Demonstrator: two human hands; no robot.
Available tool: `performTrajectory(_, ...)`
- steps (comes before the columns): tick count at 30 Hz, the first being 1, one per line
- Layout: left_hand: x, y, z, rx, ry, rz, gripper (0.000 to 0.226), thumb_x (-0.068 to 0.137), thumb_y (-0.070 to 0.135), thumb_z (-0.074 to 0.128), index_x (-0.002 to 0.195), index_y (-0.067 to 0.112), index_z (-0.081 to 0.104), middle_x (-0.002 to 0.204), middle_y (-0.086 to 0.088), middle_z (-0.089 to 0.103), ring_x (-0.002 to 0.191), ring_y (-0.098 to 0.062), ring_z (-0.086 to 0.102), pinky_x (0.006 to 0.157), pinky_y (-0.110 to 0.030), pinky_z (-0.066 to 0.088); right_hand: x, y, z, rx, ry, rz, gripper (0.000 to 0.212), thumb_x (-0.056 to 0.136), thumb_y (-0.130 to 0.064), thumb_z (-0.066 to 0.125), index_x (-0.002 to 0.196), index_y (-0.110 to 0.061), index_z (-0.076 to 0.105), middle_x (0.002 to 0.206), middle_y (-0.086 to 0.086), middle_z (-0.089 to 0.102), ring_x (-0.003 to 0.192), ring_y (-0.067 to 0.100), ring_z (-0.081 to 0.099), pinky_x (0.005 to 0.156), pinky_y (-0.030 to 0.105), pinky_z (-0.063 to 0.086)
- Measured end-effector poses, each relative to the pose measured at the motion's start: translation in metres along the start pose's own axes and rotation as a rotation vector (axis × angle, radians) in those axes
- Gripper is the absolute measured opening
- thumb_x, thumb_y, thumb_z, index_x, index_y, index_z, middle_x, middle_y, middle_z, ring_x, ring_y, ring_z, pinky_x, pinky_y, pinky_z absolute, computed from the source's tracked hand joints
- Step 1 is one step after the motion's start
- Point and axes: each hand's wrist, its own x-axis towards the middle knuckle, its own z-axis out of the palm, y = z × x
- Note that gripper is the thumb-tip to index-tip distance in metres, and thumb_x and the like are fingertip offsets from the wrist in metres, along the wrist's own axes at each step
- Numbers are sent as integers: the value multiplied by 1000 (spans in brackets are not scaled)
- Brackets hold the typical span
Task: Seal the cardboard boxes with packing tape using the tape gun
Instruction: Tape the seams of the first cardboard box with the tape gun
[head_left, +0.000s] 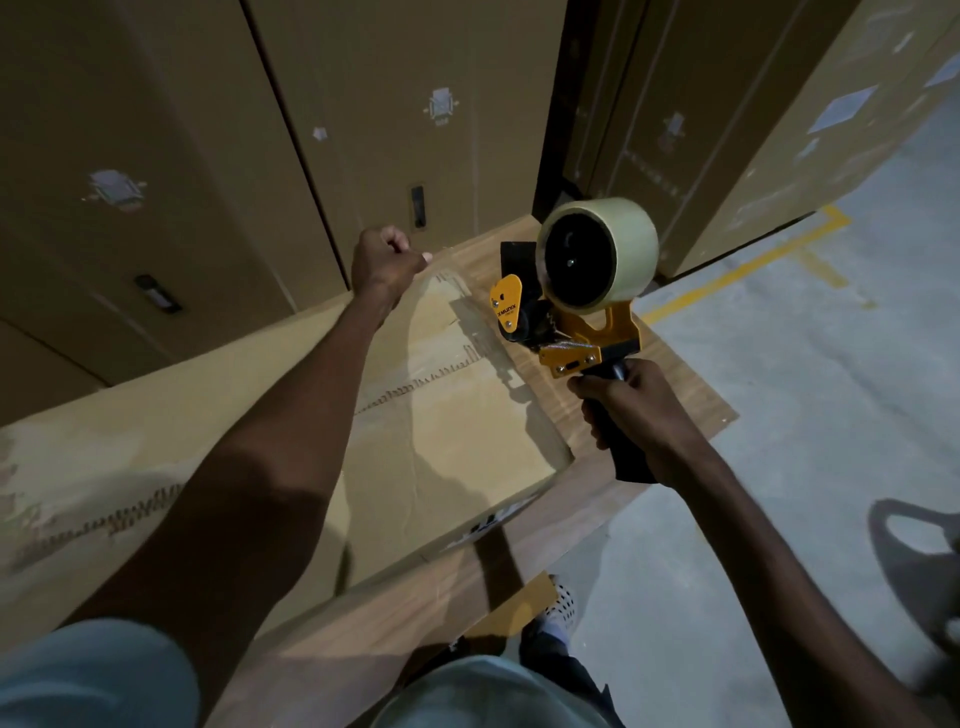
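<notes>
A long flat cardboard box (457, 436) lies on a wooden board, its top seam running lengthwise under my left forearm. My left hand (384, 260) is closed at the box's far edge, knuckles up; whether it pinches tape or the cardboard I cannot tell. My right hand (634, 415) grips the black handle of an orange tape gun (566, 322) carrying a pale tape roll (597, 254). The gun hangs just above the box's right end, roller side toward the seam. A glossy strip lies across the box top between my left hand and the gun.
Tall cardboard cartons (208, 156) stand upright behind the box, and more (753, 130) at the right. The wooden board (649, 415) juts out over a grey concrete floor with yellow lines (737, 270). My shoe (561, 608) shows below the board.
</notes>
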Motion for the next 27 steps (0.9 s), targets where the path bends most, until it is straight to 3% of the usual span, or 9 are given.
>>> performTrajectory(9, 11, -14, 2, -14, -38, -27, 41, 71, 15, 86, 60, 23, 48, 61, 8, 58, 63, -14, 53, 69, -30, 45, 5, 15, 9, -32, 20, 26, 11, 97, -12, 61, 88, -6, 61, 67, 9, 58, 57, 20, 54, 54, 32, 46)
performTrajectory(14, 5, -7, 3, 142, -3, -48, 35, 69, 27, 84, 63, 22, 50, 64, 9, 57, 61, -15, 52, 64, -27, 39, 7, 19, 11, -45, 9, 38, 9, 98, -13, 60, 94, -6, 62, 70, 10, 60, 59, 21, 55, 55, 32, 47)
performTrajectory(19, -4, 1, 6, 406, 30, -5, 17, 78, 30, 73, 70, 24, 59, 84, 5, 67, 82, -20, 63, 69, -25, 39, 8, 18, 15, -56, 7, 46, 9, 98, -13, 60, 93, -5, 63, 68, 8, 60, 58, 20, 56, 55, 32, 48)
performTrajectory(22, -8, 0, 4, 516, 91, 125, 3, 86, 30, 68, 86, 27, 69, 99, 2, 73, 95, -22, 66, 73, -27, 41, 7, 19, 16, -56, 5, 55, 10, 98, -13, 60, 92, -6, 63, 67, 7, 60, 57, 19, 56, 55, 32, 48)
performTrajectory(25, -20, -4, 1, 573, 112, 379, 18, 95, 25, 60, 108, 18, 71, 119, -3, 69, 114, -27, 60, 81, -33, 42, 7, 21, 16, -44, 0, 56, 12, 99, -15, 61, 93, -5, 64, 67, 8, 60, 58, 21, 57, 58, 34, 49)
performTrajectory(27, -30, -7, 0, 601, -26, 483, 31, 100, 28, 55, 127, 17, 66, 136, -5, 62, 130, -27, 52, 97, -39, 43, 8, 21, 15, -32, -12, 61, 13, 99, -17, 61, 95, -6, 64, 68, 9, 61, 60, 22, 59, 61, 36, 51)
